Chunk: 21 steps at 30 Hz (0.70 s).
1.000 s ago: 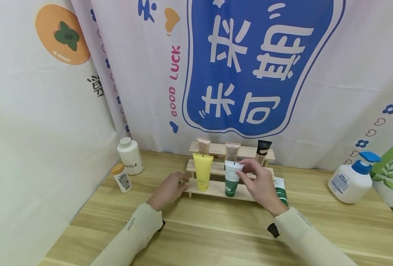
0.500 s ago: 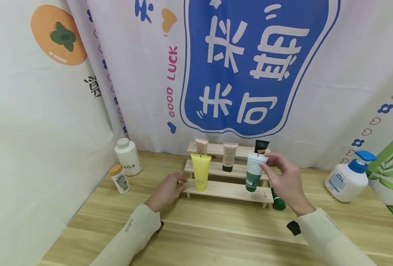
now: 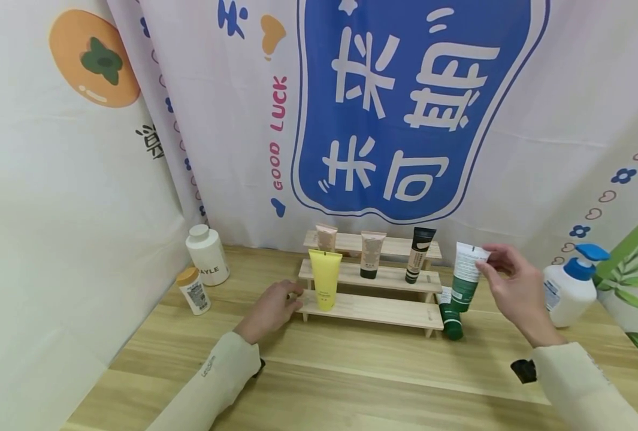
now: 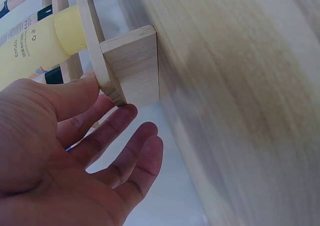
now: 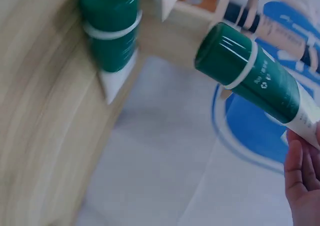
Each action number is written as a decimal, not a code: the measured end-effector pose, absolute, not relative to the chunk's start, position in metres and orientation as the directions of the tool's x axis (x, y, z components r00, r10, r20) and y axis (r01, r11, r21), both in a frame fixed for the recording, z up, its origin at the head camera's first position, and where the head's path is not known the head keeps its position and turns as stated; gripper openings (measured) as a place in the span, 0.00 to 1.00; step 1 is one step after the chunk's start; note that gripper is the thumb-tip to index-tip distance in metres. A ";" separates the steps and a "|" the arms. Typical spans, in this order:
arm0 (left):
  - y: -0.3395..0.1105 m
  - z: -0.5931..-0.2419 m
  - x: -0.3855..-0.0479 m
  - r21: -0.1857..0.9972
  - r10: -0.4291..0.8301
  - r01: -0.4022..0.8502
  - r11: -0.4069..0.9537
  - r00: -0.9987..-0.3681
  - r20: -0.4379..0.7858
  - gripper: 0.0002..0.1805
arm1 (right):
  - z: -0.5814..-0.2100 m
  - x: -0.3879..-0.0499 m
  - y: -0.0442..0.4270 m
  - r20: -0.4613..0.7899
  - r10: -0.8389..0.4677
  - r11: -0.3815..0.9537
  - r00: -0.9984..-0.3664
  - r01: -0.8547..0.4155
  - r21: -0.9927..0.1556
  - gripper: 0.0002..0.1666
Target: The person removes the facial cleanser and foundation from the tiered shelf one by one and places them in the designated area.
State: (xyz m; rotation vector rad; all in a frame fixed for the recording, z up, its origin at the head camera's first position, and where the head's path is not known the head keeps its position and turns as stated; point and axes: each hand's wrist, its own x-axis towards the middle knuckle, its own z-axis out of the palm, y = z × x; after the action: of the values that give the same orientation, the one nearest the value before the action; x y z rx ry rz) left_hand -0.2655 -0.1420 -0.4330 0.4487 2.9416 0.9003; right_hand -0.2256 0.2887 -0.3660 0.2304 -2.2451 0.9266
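Observation:
My right hand [image 3: 518, 293] pinches a green-and-white squeeze tube [image 3: 466, 278] by its flat white end, cap down, in the air right of the wooden tiered stand [image 3: 375, 310]. A second green-and-white tube [image 5: 112, 33] lies on the table by the stand's right end. My left hand [image 4: 75, 141] grips the left end of the lowest shelf, thumb against the board and a fingertip at its edge; the other fingers are loosely bent. A yellow tube [image 3: 325, 280] stands on that shelf. On the higher tiers stand two pink tubes [image 3: 372, 254] and a black-and-beige tube [image 3: 420, 254].
A white pump bottle [image 3: 572, 287] with a blue top stands at the right, behind my right hand, near green leaves [image 3: 634, 281]. At the left are a white bottle [image 3: 208, 254] and a small orange-capped bottle [image 3: 193, 291]. A printed cloth [image 3: 232, 149] hangs behind the table.
My right hand has carried the green-and-white tube from over the lowest shelf to the right, past the stand's end. The left hand has stayed at the shelf's left end.

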 end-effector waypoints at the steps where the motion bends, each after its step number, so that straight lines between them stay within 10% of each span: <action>1: -0.142 -0.433 -0.265 0.555 0.282 0.262 0.790 -0.958 0.051 0.14 | -0.367 -0.226 0.292 0.637 0.098 0.737 -0.764 -0.375 -0.563 0.16; 21: -0.143 -0.434 -0.264 0.549 0.305 0.306 0.778 -0.947 0.097 0.13 | -0.414 -0.269 0.342 0.077 0.054 0.778 -0.996 -0.006 -0.628 0.17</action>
State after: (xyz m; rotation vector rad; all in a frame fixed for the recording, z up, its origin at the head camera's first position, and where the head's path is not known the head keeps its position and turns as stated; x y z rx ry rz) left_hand -0.2637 -0.1429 -0.4343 0.5098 2.9639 0.9159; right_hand -0.2688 0.3418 -0.4143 -0.0392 -2.8762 1.0167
